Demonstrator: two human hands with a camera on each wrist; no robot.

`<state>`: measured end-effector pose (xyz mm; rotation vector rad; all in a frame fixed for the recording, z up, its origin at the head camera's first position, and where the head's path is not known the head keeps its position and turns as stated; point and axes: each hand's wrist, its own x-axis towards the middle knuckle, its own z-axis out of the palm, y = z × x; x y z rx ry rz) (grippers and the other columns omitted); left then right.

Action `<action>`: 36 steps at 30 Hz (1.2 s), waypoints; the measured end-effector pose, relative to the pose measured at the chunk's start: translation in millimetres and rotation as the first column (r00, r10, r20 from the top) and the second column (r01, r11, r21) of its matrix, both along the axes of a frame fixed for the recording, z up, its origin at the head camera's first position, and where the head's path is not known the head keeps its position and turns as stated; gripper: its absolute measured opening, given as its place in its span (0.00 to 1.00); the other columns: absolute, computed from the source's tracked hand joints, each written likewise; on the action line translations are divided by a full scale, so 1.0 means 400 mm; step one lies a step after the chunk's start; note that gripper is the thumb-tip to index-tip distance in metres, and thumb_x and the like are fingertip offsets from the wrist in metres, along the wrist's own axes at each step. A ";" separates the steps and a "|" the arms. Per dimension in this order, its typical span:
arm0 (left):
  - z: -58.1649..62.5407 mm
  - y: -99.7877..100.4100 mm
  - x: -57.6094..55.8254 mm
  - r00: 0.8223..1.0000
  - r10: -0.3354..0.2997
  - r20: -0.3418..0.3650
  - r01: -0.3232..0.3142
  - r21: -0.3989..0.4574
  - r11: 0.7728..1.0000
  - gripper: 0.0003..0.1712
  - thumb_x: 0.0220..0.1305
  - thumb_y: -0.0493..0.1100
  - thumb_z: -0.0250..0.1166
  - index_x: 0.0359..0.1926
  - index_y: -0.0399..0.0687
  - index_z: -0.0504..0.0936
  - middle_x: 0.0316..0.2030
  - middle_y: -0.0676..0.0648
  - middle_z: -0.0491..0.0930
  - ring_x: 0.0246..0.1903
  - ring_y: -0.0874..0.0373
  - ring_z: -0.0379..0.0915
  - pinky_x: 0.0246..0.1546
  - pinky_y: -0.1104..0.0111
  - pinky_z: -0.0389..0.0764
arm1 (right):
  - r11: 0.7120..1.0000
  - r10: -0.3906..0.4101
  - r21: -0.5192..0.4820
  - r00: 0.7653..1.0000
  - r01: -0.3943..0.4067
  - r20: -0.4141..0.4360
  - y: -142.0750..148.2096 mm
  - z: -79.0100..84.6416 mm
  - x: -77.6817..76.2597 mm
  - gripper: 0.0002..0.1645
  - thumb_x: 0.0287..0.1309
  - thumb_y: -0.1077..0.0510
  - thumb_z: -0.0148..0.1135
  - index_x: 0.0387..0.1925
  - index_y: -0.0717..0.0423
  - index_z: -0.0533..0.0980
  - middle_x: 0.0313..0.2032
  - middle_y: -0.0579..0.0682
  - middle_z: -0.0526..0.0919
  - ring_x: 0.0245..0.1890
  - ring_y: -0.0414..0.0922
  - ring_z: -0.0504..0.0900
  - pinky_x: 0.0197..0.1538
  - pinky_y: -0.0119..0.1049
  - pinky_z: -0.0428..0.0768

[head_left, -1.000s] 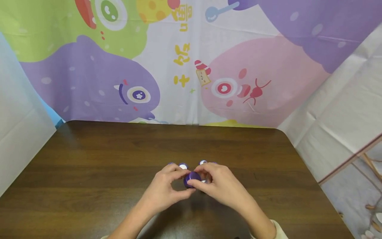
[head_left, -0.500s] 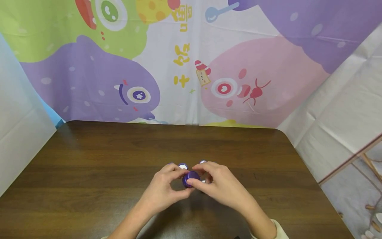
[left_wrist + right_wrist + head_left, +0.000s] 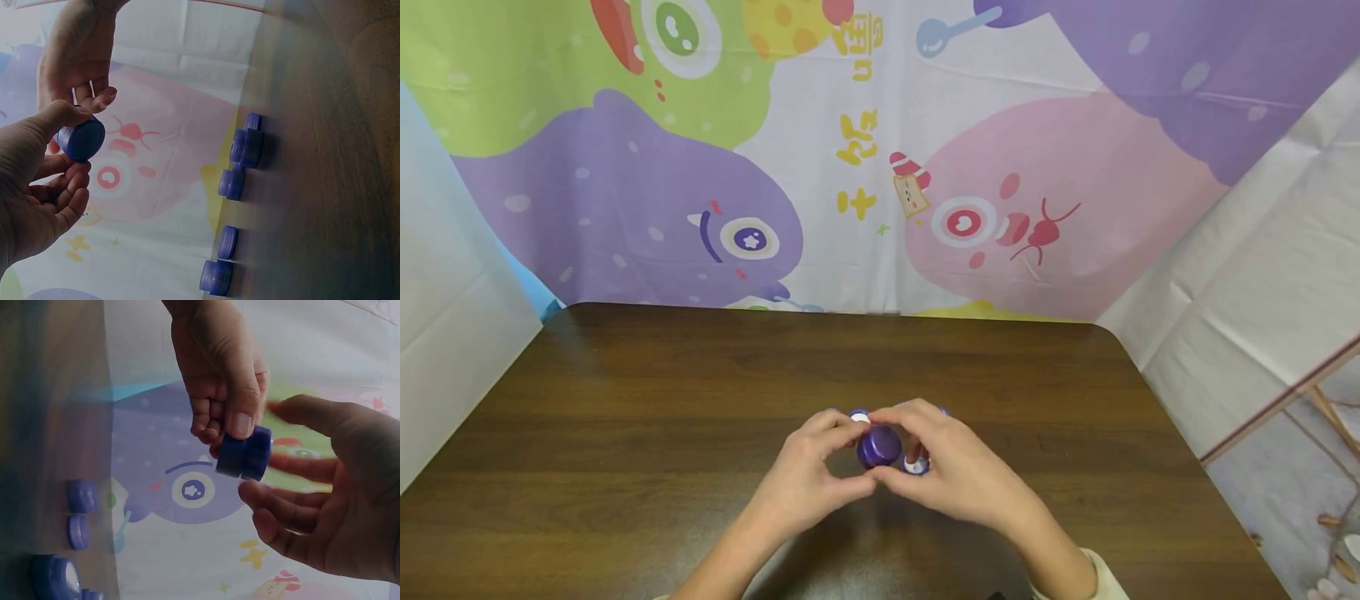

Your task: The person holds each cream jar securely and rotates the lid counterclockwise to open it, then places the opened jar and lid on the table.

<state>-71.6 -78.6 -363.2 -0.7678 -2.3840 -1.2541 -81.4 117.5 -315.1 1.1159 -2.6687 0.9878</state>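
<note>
A small round purple jar is held above the table, its smooth end facing up in the head view. My left hand pinches it between thumb and fingers. Around the jar's other end, my right hand has its thumb and fingers spread. The right wrist view shows that thumb standing off the jar, with the fingers close beside it; whether a fingertip touches cannot be told. Beyond the hands, a white-topped piece and another white-and-purple piece are partly covered by fingers.
Several purple pieces stand on the brown wooden table: a jar, a flat lid and another jar among them. A printed cartoon cloth hangs at the table's back edge.
My right thumb and fingers have loosened from the jar and spread apart, with the thumb moving down off its top. The left hand keeps its hold, nearly still.
</note>
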 end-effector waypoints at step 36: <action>-0.001 0.000 0.002 1.000 -0.002 -0.015 0.002 -0.002 1.000 0.22 0.43 0.42 0.75 0.43 0.41 0.84 0.34 0.57 0.76 0.37 0.64 0.73 0.39 0.75 0.79 | 0.999 -0.040 0.030 0.995 0.037 0.096 -0.007 0.011 -0.006 0.17 0.53 0.50 0.66 0.45 0.49 0.78 0.32 0.39 0.80 0.24 0.31 0.72 0.27 0.24 0.74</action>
